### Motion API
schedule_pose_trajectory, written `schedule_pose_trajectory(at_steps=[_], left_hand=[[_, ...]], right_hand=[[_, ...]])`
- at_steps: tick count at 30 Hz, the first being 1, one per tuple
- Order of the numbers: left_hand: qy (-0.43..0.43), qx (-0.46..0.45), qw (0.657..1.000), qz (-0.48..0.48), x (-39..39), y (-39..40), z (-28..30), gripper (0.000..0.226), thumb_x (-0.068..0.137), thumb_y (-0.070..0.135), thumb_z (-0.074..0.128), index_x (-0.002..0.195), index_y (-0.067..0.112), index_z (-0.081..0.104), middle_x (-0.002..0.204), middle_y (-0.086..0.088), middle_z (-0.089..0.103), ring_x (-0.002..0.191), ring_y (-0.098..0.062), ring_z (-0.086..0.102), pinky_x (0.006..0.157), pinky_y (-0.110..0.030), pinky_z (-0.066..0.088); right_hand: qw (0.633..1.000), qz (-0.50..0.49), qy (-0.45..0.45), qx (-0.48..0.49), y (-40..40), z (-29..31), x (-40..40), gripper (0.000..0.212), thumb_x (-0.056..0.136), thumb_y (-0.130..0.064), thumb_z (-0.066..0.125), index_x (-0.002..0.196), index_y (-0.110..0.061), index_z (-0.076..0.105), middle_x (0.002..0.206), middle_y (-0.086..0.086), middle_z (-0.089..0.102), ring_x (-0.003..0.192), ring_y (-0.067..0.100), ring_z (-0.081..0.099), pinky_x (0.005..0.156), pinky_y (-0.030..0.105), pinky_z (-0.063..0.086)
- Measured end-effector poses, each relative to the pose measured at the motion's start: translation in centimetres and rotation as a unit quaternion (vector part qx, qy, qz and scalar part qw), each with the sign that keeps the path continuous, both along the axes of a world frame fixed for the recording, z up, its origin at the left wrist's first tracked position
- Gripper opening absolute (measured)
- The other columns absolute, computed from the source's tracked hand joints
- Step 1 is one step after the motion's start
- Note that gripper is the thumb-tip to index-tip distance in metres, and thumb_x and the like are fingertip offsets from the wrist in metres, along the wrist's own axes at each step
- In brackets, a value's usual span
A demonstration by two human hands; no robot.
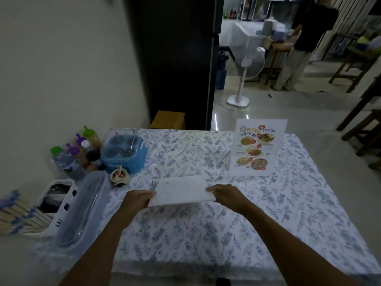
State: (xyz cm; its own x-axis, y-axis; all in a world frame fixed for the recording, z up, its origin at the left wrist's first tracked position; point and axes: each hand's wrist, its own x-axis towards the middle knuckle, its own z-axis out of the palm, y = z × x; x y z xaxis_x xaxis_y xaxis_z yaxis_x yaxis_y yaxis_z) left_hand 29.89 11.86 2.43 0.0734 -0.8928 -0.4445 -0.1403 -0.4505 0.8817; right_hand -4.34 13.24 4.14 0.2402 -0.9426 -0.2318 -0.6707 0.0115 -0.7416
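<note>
A folded white cloth or paper (pixel 181 189) is held just above the floral tablecloth (pixel 206 234) near the table's middle. My left hand (pixel 137 200) grips its left edge, fingers curled round it. My right hand (pixel 223 195) pinches its right edge. Whether its underside touches the table I cannot tell.
A standing menu card (pixel 258 146) is at the far right of the table. At the left stand a blue condiment caddy (pixel 123 151), sauce and water bottles (pixel 70 159), a small cup (pixel 119 176), a clear-lidded utensil box (pixel 82 207) and chopsticks (pixel 18 217). A person (pixel 303 42) stands by a fan (pixel 245 77) beyond.
</note>
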Motion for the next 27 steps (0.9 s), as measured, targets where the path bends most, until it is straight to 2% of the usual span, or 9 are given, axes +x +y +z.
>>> schedule_pose_trajectory(at_steps=[3, 6, 8, 12, 16, 19, 21, 24, 27], left_hand=[[0.078, -0.005, 0.996, 0.039, 0.0, -0.8, 1.4, 0.024, 0.093, 0.002, 0.056, 0.108, -0.009, 0.069, 0.115, -0.024, 0.068, 0.104, -0.035, 0.065, 0.080, -0.036, 0.061], [0.051, -0.039, 0.998, -0.003, -0.2, -1.7, 2.3, 0.024, 0.094, -0.002, 0.053, 0.103, 0.003, 0.074, 0.107, -0.020, 0.072, 0.105, -0.036, 0.068, 0.097, -0.047, 0.053], [0.013, -0.081, 0.996, -0.024, -0.6, -2.5, 3.0, 0.021, 0.090, -0.001, 0.063, 0.099, 0.012, 0.076, 0.101, -0.014, 0.075, 0.102, -0.032, 0.070, 0.091, -0.043, 0.055], [-0.069, -0.156, 0.985, -0.016, -1.7, -5.2, 3.3, 0.010, 0.085, 0.020, 0.076, 0.076, 0.023, 0.075, 0.074, 0.008, 0.073, 0.078, -0.020, 0.065, 0.071, -0.035, 0.050], [-0.096, -0.176, 0.980, -0.006, -2.4, -7.8, 2.8, 0.023, 0.085, 0.028, 0.075, 0.075, 0.008, 0.069, 0.076, -0.006, 0.070, 0.073, -0.021, 0.062, 0.067, -0.036, 0.047], [-0.093, -0.161, 0.983, 0.008, -2.7, -9.7, 1.7, 0.016, 0.082, 0.026, 0.077, 0.074, 0.014, 0.072, 0.080, -0.004, 0.074, 0.075, -0.018, 0.065, 0.069, -0.037, 0.048], [-0.118, -0.165, 0.979, 0.000, -2.9, -11.0, 0.7, 0.017, 0.082, 0.026, 0.078, 0.068, 0.020, 0.070, 0.076, 0.004, 0.075, 0.072, -0.010, 0.066, 0.068, -0.034, 0.051], [-0.130, -0.150, 0.980, 0.006, -3.9, -12.5, -0.4, 0.032, 0.084, 0.015, 0.075, 0.060, 0.022, 0.056, 0.051, 0.018, 0.064, 0.053, 0.004, 0.054, 0.051, -0.011, 0.040], [-0.152, -0.141, 0.978, 0.011, -4.3, -13.9, -2.1, 0.033, 0.086, 0.007, 0.072, 0.060, 0.007, 0.052, 0.045, 0.017, 0.057, 0.048, 0.009, 0.051, 0.051, -0.008, 0.039]], right_hand=[[0.997, -0.034, -0.047, -0.054, -0.4, 0.9, 0.0, 0.021, 0.093, -0.013, 0.064, 0.112, -0.013, 0.073, 0.101, 0.001, 0.074, 0.070, -0.010, 0.064, 0.061, 0.009, 0.047], [0.993, -0.071, -0.060, -0.076, -1.2, 2.4, 0.2, 0.021, 0.092, -0.030, 0.066, 0.108, -0.022, 0.075, 0.078, -0.017, 0.070, 0.071, -0.007, 0.065, 0.059, 0.011, 0.046], [0.988, -0.089, -0.035, -0.119, -2.4, 2.8, 0.3, 0.023, 0.090, -0.037, 0.066, 0.104, -0.022, 0.075, 0.075, -0.021, 0.058, 0.072, -0.008, 0.060, 0.065, 0.009, 0.043], [0.986, -0.113, -0.050, -0.111, -5.3, 2.4, 0.7, 0.021, 0.092, -0.044, 0.060, 0.094, -0.023, 0.065, 0.102, -0.005, 0.066, 0.096, 0.012, 0.063, 0.080, 0.028, 0.050], [0.985, -0.100, -0.057, -0.129, -7.9, 2.3, 1.4, 0.008, 0.099, -0.031, 0.053, 0.100, -0.026, 0.060, 0.104, -0.011, 0.065, 0.095, 0.008, 0.061, 0.072, 0.004, 0.042], [0.986, -0.092, -0.046, -0.128, -10.0, 1.0, 1.5, 0.025, 0.100, -0.030, 0.051, 0.117, -0.016, 0.063, 0.107, -0.010, 0.065, 0.095, 0.006, 0.060, 0.070, 0.001, 0.042], [0.989, -0.090, -0.030, -0.111, -11.7, -0.6, 1.3, 0.028, 0.100, -0.030, 0.050, 0.119, -0.014, 0.062, 0.113, -0.004, 0.068, 0.098, 0.010, 0.063, 0.076, 0.014, 0.049], [0.993, -0.094, 0.008, -0.073, -14.0, -3.4, 1.1, 0.024, 0.099, -0.026, 0.052, 0.115, -0.012, 0.062, 0.115, 0.004, 0.071, 0.101, 0.022, 0.068, 0.082, 0.038, 0.056], [0.994, -0.094, 0.028, -0.045, -15.6, -5.5, 1.2, 0.022, 0.098, -0.025, 0.051, 0.113, -0.013, 0.062, 0.112, 0.004, 0.072, 0.099, 0.023, 0.068, 0.081, 0.039, 0.056]])
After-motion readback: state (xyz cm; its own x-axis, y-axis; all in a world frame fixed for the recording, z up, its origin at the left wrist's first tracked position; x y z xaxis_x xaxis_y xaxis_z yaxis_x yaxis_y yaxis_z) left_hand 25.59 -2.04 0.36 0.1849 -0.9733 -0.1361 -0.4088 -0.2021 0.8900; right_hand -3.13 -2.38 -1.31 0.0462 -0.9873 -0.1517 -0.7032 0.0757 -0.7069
